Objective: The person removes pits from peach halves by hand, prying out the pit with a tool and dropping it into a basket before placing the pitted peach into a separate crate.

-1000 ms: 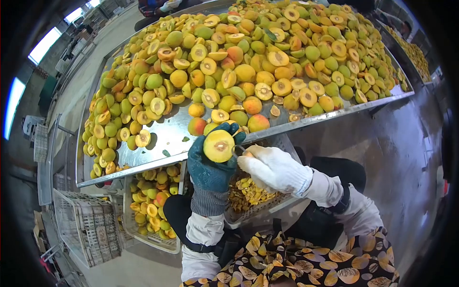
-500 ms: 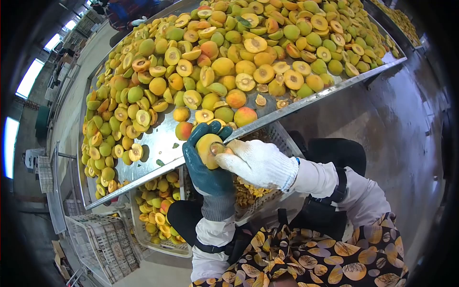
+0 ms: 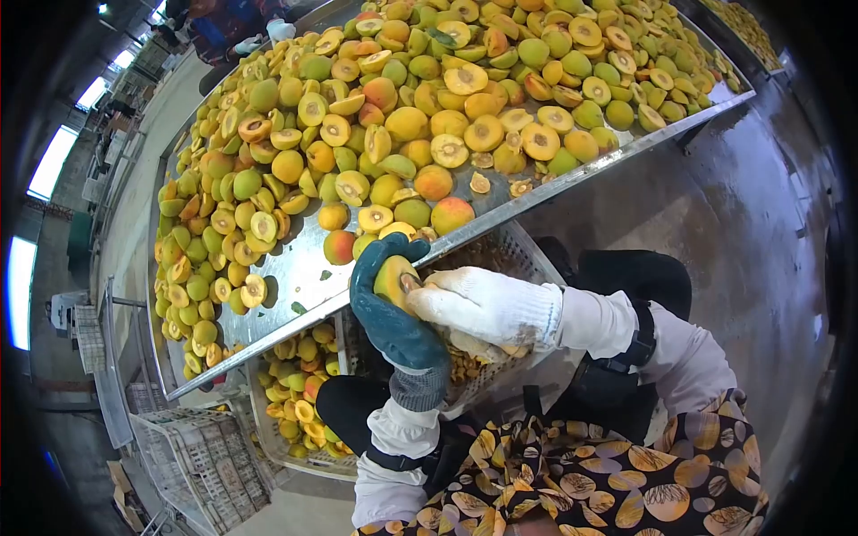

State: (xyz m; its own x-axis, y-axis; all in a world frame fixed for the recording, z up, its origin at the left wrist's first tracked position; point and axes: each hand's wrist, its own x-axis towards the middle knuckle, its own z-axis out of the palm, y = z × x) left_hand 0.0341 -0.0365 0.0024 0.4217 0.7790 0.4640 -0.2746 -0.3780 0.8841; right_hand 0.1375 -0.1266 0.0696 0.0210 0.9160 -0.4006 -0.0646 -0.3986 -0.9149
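A dark green rubber glove covers my left hand (image 3: 389, 308), whose fingers wrap round a yellow-green peach half (image 3: 393, 280) just past the metal table's near edge. My right hand (image 3: 487, 306), in a white knit glove, is closed right against the cut face of the fruit. Its fingertips touch the brownish centre; what they grip there is too small and hidden to make out. Beyond both hands, halved and whole peaches (image 3: 357, 189) are heaped on the metal table (image 3: 308, 259).
Below the table edge stands a crate of peach halves (image 3: 299, 456), and a crate of pits and scraps (image 3: 527, 255) is under my hands. Stacked empty crates (image 3: 210, 460) stand lower left. Another person's gloved hand (image 3: 248, 45) shows at the table's far side.
My left hand has turned the peach so its cut face points more to the right. My right fingers have shifted on it. The view has moved slightly, and more of the other person shows.
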